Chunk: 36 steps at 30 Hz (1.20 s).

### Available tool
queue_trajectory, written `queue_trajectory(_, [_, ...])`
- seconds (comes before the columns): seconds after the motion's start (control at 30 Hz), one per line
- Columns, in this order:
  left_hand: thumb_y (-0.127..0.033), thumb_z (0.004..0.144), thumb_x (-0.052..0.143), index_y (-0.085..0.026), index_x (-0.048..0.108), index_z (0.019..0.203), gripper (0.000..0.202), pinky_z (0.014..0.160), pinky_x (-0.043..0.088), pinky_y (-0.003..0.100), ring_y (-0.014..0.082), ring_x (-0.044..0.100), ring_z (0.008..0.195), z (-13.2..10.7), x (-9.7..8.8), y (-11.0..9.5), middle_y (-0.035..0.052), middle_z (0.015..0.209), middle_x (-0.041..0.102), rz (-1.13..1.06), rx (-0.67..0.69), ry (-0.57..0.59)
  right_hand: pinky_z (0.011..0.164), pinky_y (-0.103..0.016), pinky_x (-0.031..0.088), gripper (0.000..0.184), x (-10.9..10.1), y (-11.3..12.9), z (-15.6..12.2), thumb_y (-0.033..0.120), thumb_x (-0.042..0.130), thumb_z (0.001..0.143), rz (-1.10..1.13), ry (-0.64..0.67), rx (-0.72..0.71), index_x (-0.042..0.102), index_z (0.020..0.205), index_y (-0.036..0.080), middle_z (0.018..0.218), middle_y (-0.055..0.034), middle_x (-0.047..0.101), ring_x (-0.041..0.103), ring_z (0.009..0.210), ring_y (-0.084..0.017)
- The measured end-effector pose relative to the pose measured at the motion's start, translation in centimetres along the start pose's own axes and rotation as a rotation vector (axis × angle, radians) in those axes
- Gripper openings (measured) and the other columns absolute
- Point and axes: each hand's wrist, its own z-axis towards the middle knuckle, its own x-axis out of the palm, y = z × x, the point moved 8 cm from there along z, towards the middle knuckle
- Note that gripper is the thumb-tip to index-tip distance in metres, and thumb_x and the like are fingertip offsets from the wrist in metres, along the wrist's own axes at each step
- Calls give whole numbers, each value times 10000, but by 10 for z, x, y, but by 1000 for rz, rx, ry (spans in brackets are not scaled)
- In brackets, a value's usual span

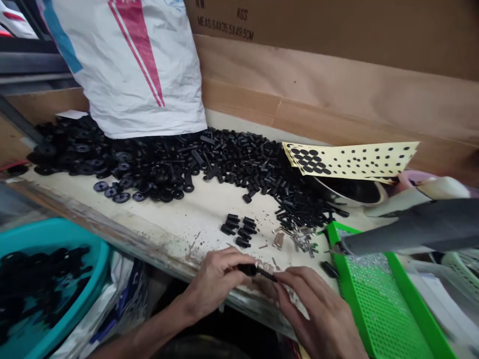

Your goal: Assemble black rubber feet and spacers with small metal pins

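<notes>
Close to the table's front edge, my left hand (pixel 215 279) pinches a short black plastic cylinder (pixel 247 269) between thumb and fingers. My right hand (pixel 316 309) grips a thin black ridged rod (pixel 266 273), whose far end meets the cylinder's open end; whether it sits inside, I cannot tell. Just beyond my hands, several black stepped cylinders (pixel 243 242) lie in two short rows. To their right are a loose group of small metal screws (pixel 303 239) and a heap of thin black rods (pixel 303 209).
Black discs and short tubes (pixel 239 154) are piled along the back, below a white woven sack (pixel 142 75). A green basket (pixel 389 309) stands at the right under a dark grey tool (pixel 411 227). A sticker sheet (pixel 352 159) covers part of a metal bowl (pixel 348 197). A teal tub (pixel 101 259) is lower left.
</notes>
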Motion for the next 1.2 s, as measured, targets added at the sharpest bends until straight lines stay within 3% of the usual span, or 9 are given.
queue_trajectory(0.1, [-20,801,548,-207,740,998,333,818,436,209,128,604,901,-2,8,-16,10,936,673,145,126,64,578,-308,474,149,2,21,15,100,485,916,-142,58,-95,611,908,179,745,-39,608,593,643,-182])
queue_trajectory(0.27, [-29,885,457,-170,696,1006,303,779,423,221,133,565,850,-7,20,-27,21,878,600,362,212,207,494,-314,424,277,13,33,21,56,376,914,-208,123,-222,585,780,178,673,-43,577,547,559,-185])
queue_trajectory(0.43, [-94,859,562,-200,711,1003,232,791,428,213,135,600,870,-5,9,-24,-2,910,653,245,54,223,639,-233,525,134,20,10,16,163,488,958,228,118,19,573,1049,214,862,-31,630,634,728,-135])
queue_trajectory(0.57, [-94,881,516,-180,711,1040,266,833,426,236,159,604,900,-5,10,-27,30,946,664,296,77,274,668,-238,529,138,27,8,8,163,484,958,255,118,85,561,1045,236,883,-30,634,645,753,-141])
queue_trajectory(0.7, [-58,867,501,-172,714,1038,296,798,434,228,158,605,872,-6,11,-28,36,923,658,306,76,254,606,-218,491,103,35,8,3,184,477,961,354,134,209,554,916,235,800,-6,615,614,672,-128])
queue_trajectory(0.9, [-83,880,512,-164,724,1018,266,807,441,244,169,609,882,-12,16,-22,54,920,680,269,105,176,535,-203,440,211,43,-1,-7,251,459,973,413,85,397,523,775,221,662,22,561,546,569,-118])
queue_trajectory(1.07, [-95,795,594,-173,744,916,207,669,441,235,144,584,718,-11,12,-5,22,804,662,167,-25,21,605,-204,451,137,44,2,-11,204,457,967,421,37,355,529,852,224,761,11,578,575,647,-116])
queue_trajectory(1.2, [-121,815,519,-183,734,926,250,772,473,262,175,636,824,-8,16,-11,49,859,690,229,81,-18,631,-218,455,159,45,0,-14,180,434,975,476,6,397,520,849,222,749,10,574,568,663,-123])
